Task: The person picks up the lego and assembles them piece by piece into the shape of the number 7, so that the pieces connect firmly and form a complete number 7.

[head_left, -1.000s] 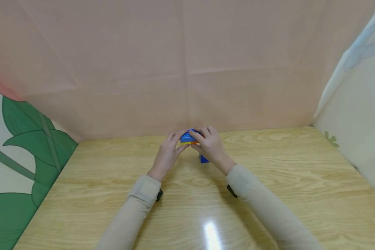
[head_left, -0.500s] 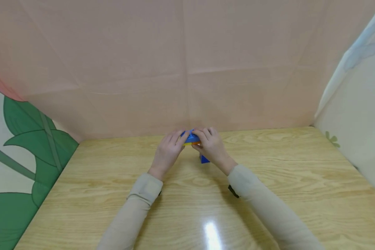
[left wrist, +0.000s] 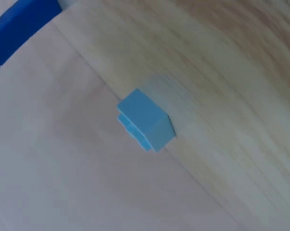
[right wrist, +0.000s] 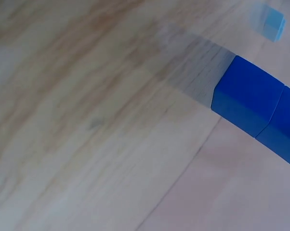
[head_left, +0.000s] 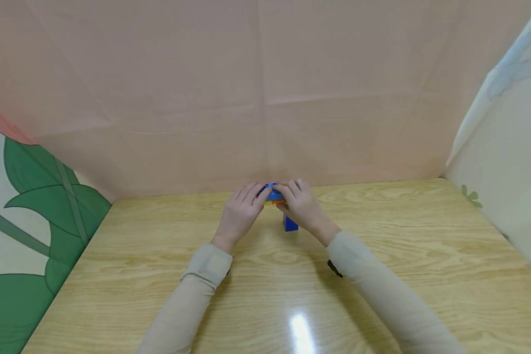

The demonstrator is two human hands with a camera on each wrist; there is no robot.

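While both hands met at far middle of wooden worktop [head_left: 380,255], left hand [head_left: 240,212] and right hand [head_left: 302,207] each pinched ends of toy-brick stack [head_left: 273,194], fingers curled round it. Stack: blue top, orange and yellow layers below, standing on dark blue brick column [head_left: 289,223]. Small light blue brick [left wrist: 146,120] lay apart near pink backdrop [head_left: 265,98].
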